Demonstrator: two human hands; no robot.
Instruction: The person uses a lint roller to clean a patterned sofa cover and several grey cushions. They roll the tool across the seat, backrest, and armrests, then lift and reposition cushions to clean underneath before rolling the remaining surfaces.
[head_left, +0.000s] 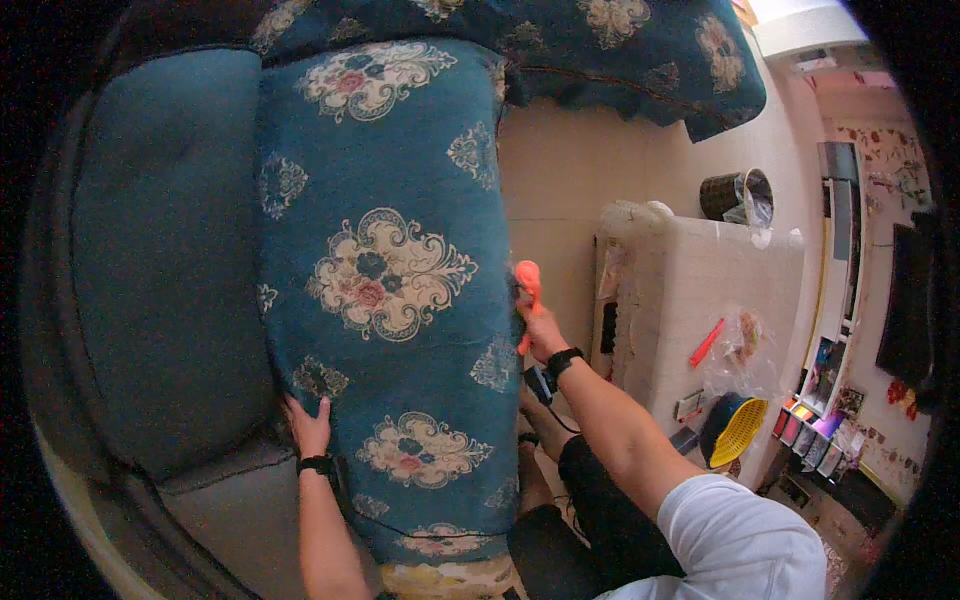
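Note:
A sofa seat (397, 367) in blue floral fabric stretches before me, with a plain blue back cushion (172, 247) along its left side. My left hand (309, 427) is at the seam between the two. Its thumb lies on the floral fabric, and the other fingers are partly hidden in the gap. At the seat's right edge, my right hand (541, 330) grips an orange plastic tool (528, 276). Its dark part is against the fabric side, too hidden to name exactly.
A cloth-covered table (720, 262) to the right carries a red object (707, 343) and a clear plastic bag (750, 360). Behind it stands a dark waste bin (724, 196). A yellow basket (739, 431) is nearer me. Another floral sofa section (630, 45) crosses the far end.

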